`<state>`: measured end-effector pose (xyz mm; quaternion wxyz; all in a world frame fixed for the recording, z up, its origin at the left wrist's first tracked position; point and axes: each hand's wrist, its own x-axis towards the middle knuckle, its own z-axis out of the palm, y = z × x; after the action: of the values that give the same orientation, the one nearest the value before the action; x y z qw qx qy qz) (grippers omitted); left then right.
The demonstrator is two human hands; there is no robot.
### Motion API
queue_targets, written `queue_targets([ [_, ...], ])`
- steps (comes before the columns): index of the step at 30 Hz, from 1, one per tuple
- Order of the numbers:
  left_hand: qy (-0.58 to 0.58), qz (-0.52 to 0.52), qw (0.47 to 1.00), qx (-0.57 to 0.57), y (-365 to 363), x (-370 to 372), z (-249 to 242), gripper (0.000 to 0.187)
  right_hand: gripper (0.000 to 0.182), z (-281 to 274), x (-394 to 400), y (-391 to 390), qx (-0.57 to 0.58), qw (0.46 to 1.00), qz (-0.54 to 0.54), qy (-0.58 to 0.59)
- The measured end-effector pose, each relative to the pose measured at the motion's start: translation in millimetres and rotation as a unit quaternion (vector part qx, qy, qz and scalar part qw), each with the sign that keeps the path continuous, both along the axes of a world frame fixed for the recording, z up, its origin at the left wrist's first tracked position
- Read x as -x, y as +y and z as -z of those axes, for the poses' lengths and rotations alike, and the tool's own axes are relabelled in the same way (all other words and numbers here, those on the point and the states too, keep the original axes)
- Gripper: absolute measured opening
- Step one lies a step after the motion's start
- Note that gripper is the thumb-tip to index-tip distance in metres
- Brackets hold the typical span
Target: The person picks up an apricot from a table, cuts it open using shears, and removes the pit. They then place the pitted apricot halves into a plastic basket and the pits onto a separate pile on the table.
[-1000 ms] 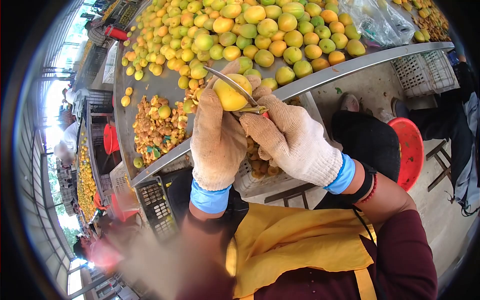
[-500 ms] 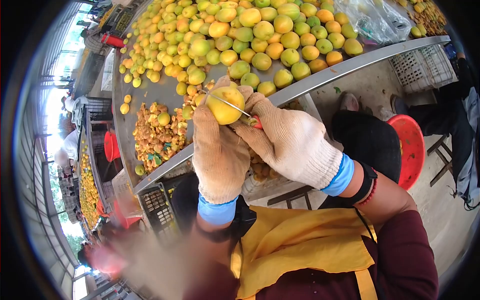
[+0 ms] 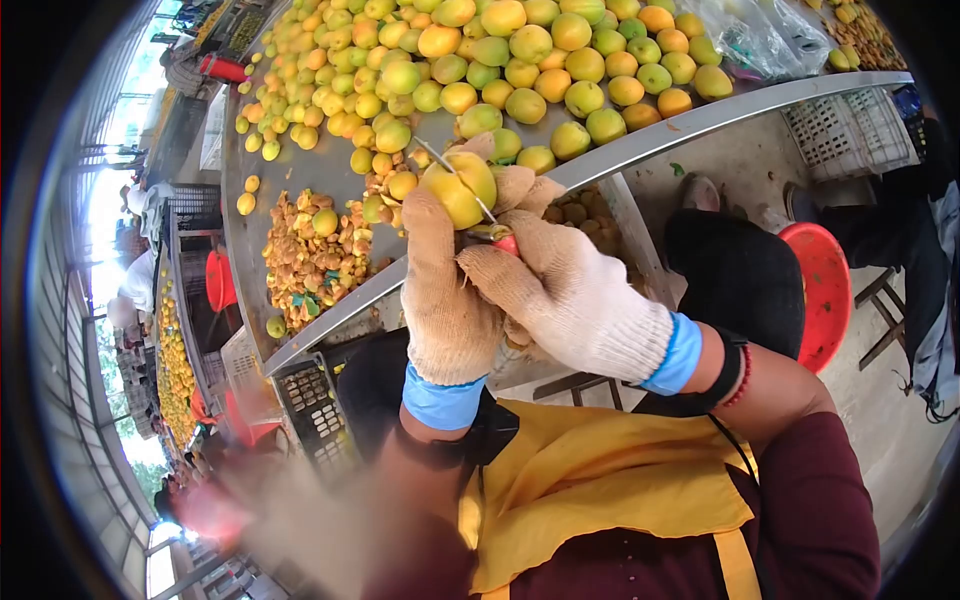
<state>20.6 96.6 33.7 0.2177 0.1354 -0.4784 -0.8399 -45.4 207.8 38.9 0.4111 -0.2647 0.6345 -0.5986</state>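
Note:
A yellow-green fruit point(image 3: 462, 190) is held in front of the table's metal edge by my gloved left hand point(image 3: 445, 285), its fingers wrapped round the fruit. My gloved right hand point(image 3: 570, 290) grips a small knife by its red handle point(image 3: 507, 243). The thin blade point(image 3: 437, 155) lies across the face of the fruit. Many yellow, green and orange fruits point(image 3: 400, 77) are heaped on the table beyond my hands. A pile of orange-brown peelings point(image 3: 312, 250) lies to the left of them, with a few whole fruits on it.
The table's metal rim point(image 3: 690, 125) runs just past my hands. A clear plastic bag point(image 3: 765, 40) lies at the back right. On the right are a red basin point(image 3: 818, 295), a white crate point(image 3: 850, 130) and a person's dark-clothed leg point(image 3: 885, 225). A dark crate point(image 3: 315, 410) stands at lower left.
Both hands, with the fruit and knife, have shifted slightly right in view. The blade now shows more of its length past the fruit's upper left, and the right fingers have moved.

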Motion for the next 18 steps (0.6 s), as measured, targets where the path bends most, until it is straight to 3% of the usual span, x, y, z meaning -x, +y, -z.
queue_targets([
  [4,0.005,0.004,0.999,-0.045,-4,0,-1,0.076,0.04,2,10,1,0.011,0.995,0.004,0.098],
  [5,-0.021,0.008,1.0,-0.002,-14,0,2,0.073,0.04,3,13,1,0.011,0.995,0.003,0.097],
  [7,-0.047,0.013,0.998,0.041,-24,-2,0,0.069,0.04,5,18,2,0.001,0.974,0.042,0.223],
  [9,-0.087,-0.026,0.986,0.143,-23,-3,-9,0.065,0.041,-1,16,3,-0.027,0.972,0.011,0.233],
  [10,-0.099,-0.033,0.985,0.14,-21,-4,-11,0.077,0.042,-2,12,2,-0.022,0.967,0.028,0.253],
  [11,-0.101,-0.033,0.985,0.14,-22,-5,-7,0.077,0.042,-2,9,1,-0.016,0.961,0.046,0.272],
  [13,-0.042,0.0,0.999,-0.003,-26,-6,5,0.077,0.042,2,12,-6,-0.065,0.956,0.016,0.287],
  [15,-0.051,-0.002,0.999,-0.02,-26,-3,6,0.078,0.043,5,15,-9,-0.116,0.944,-0.013,0.307],
  [18,-0.059,-0.047,0.997,-0.034,-28,-5,3,0.079,0.042,6,15,-7,-0.037,0.949,0.023,0.312],
])
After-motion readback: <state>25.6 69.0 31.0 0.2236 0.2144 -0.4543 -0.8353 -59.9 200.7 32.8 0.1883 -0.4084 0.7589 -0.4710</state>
